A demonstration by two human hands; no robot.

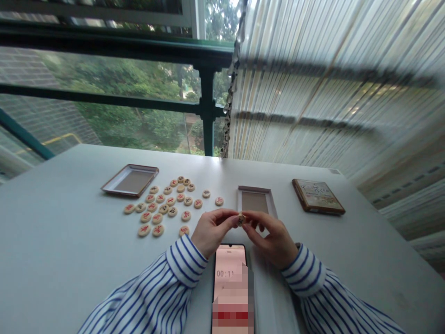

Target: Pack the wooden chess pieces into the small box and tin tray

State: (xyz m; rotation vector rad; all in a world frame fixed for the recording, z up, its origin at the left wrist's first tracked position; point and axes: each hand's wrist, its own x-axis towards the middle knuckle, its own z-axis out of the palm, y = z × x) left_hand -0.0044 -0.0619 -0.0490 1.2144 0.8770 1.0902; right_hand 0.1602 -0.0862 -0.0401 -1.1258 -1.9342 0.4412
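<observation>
Between the fingertips of both hands is a round wooden Chinese chess piece (241, 220) with a dark character on its face. My left hand (214, 227) pinches it from the left with thumb and fingers. From the other side my right hand (273, 234) grips its edge, thumb below. Several more Chinese chess pieces (157, 218), marked in red or black, lie loosely spread on the table to the left of my hands. Just beyond my hands lies a shallow open box (254, 197), its near part hidden by my right hand.
Below my hands a phone (229, 273) shows a timer. An upturned box lid (130, 181) lies at the back left, and a box with a decorated cover (318, 197) at the right. The white table (62, 222) meets a window and a string curtain (295, 93).
</observation>
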